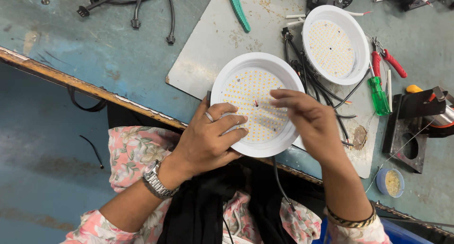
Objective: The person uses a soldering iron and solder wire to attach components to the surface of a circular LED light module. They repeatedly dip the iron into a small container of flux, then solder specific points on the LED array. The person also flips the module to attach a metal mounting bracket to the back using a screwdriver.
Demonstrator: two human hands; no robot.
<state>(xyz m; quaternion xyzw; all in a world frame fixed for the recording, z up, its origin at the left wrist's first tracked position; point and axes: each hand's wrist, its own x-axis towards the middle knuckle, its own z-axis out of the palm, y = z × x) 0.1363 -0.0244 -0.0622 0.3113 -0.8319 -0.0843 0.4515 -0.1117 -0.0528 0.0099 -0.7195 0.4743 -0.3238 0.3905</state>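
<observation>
Both hands work one round white lamp (257, 107) at the bench edge: my left hand (205, 140) clamps its rim, my right hand (307, 121) pinches the tiny centre wires. Steady rim, light pinch, I judge.

A round white lamp housing (257, 104) lies face up at the near edge of the bench (94, 50) — its shallow rim rings a flat disc dotted with small yellow diodes — overhanging that edge slightly, a black cable (280, 183) hanging below.
</observation>
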